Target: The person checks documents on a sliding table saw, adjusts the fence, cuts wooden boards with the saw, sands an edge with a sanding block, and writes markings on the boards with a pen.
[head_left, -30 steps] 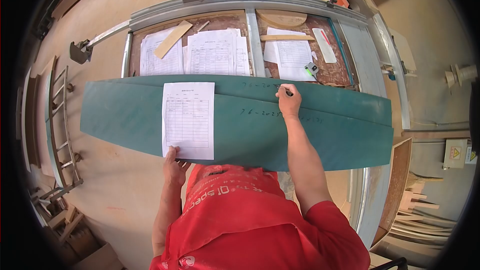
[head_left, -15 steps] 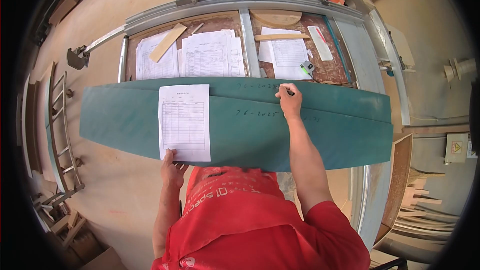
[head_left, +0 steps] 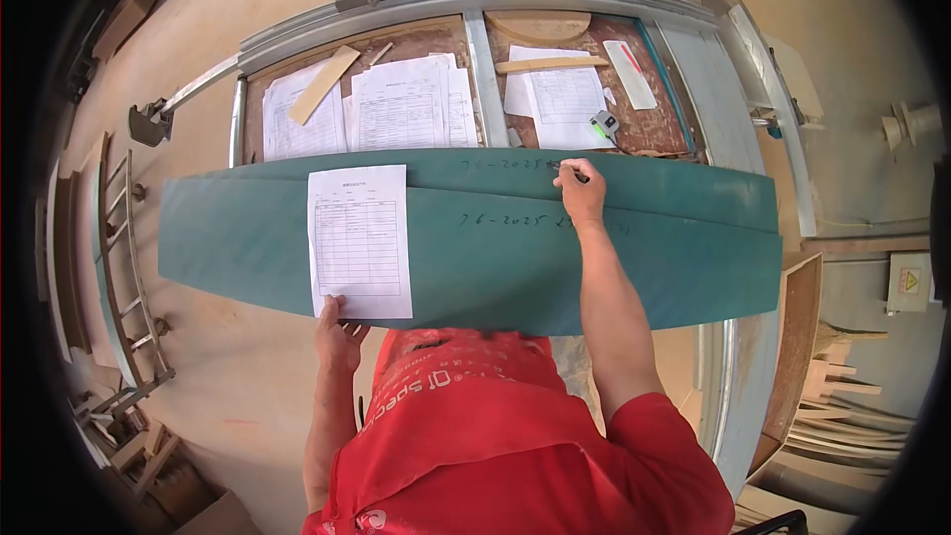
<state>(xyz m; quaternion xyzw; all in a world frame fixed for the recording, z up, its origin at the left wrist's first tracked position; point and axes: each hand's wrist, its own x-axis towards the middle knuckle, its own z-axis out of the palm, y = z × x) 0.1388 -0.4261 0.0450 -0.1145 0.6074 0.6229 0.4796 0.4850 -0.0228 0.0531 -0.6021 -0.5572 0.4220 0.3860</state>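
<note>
Two long green panels lie overlapped, with rows of handwritten marks across both. Near the end of the upper row, my right hand is closed around a dark pen, its tip at the panel's surface. A printed form sheet rests on the panels to the left. My left hand grips its lower left corner, thumb on top; the other fingers go beneath the edge, partly hidden.
Behind the panels, a metal-framed table carries paper stacks, a wood strip and a tape measure. A metal rack stands left. Wood offcuts are piled at right.
My right hand has moved slightly right along the upper row of writing, exposing a bit more of the lower row. The left hand keeps its hold; the view has shifted slightly.
</note>
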